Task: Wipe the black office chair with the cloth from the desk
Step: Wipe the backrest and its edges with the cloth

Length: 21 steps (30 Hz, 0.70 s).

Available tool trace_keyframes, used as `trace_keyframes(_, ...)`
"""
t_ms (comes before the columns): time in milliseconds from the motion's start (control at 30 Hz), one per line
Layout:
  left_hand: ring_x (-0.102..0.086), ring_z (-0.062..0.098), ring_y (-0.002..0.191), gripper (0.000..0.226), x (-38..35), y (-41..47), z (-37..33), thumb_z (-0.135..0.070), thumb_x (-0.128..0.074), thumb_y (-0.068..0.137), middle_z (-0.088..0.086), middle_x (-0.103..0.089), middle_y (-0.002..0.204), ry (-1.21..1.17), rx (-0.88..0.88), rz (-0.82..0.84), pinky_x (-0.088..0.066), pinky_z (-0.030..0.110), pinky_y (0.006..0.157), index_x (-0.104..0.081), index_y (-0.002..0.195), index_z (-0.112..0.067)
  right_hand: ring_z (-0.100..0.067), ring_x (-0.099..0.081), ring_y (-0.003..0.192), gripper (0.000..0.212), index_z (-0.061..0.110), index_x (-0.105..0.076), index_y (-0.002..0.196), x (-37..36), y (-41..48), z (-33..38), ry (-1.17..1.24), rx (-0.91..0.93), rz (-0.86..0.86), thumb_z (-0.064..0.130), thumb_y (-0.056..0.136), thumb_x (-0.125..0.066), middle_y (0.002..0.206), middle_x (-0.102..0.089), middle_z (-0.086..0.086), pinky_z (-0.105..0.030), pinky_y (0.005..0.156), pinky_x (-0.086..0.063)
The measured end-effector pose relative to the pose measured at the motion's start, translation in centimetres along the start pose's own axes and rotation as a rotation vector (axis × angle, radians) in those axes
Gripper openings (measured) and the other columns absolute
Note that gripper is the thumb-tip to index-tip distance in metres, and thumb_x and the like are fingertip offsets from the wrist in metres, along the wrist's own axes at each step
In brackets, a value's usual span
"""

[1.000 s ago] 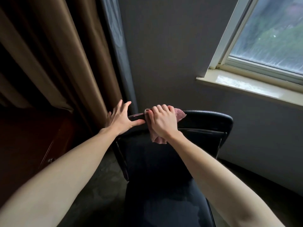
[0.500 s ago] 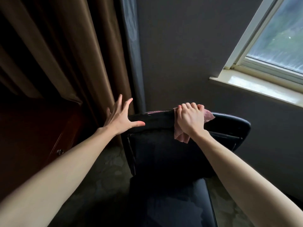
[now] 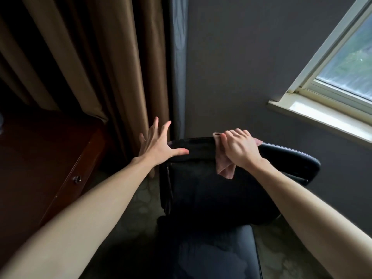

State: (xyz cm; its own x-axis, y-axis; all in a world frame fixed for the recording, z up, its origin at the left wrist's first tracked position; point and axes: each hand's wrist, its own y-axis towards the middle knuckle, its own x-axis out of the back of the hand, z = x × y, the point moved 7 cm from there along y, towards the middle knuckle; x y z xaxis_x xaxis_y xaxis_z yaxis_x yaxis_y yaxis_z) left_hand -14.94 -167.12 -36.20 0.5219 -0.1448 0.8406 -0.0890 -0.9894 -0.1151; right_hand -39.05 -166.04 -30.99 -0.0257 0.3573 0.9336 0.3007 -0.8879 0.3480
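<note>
Right hand (image 3: 241,150) and cloth (image 3: 225,168) have travelled along the top edge of the backrest, away from the left hand (image 3: 157,146), which they were almost touching a second ago; a clear stretch of black edge now lies between them. Right hand: fingers curled over the pink cloth, holding it down on the top edge near its middle; a loose corner of the cloth hangs over the front of the backrest below the wrist. Left hand: fully open, fingers splayed, thumb lying along the upper left corner of the black office chair (image 3: 211,194); it holds nothing. Chair faces the person, its backrest towards a grey wall (image 3: 241,77). Brown curtain (image 3: 100,67) hangs behind the left hand, with a dark wooden desk (image 3: 40,158) to the left
</note>
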Motion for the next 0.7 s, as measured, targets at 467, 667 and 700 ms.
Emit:
trace_keyframes(467,0.0,0.019,0.15,0.116,0.5,1.1,-7.2,-0.033,-0.08,0.068,-0.005,0.029,0.158,0.096,-0.198,0.102,0.002,0.058,0.116,0.002,0.15,-0.045,-0.028,-0.054,0.065,0.034,0.014,-0.054,0.069,0.9,-0.8,1.0,0.053,-0.035,-0.164,0.024,0.097,-0.039,0.066,-0.057,-0.004,-0.038,0.062,-0.038)
trace_keyframes(667,-0.005,0.021,0.15,0.093,-2.5,2.3,-15.5,-0.058,-0.064,0.079,-0.002,0.02,0.161,0.156,-0.36,0.116,0.004,0.06,0.116,-0.006,0.151,-0.042,-0.029,-0.056,0.076,0.039,0.013,-0.06,0.08,1.2,-6.7,-10.7,-0.011,-0.26,-0.105,0.028,0.1,-0.03,0.077,-0.061,-0.004,-0.039,0.072,-0.039)
trace_keyframes(700,-0.005,0.021,0.149,0.093,-3.2,2.7,-17.0,-0.066,-0.059,0.079,-0.001,0.019,0.161,0.186,-0.374,0.11,0.003,0.061,0.116,-0.006,0.151,-0.041,-0.03,-0.057,0.079,0.042,0.012,-0.061,0.083,1.3,-8.1,-13.0,-0.005,-0.327,-0.075,0.029,0.099,-0.027,0.08,-0.063,-0.005,-0.04,0.075,-0.039)
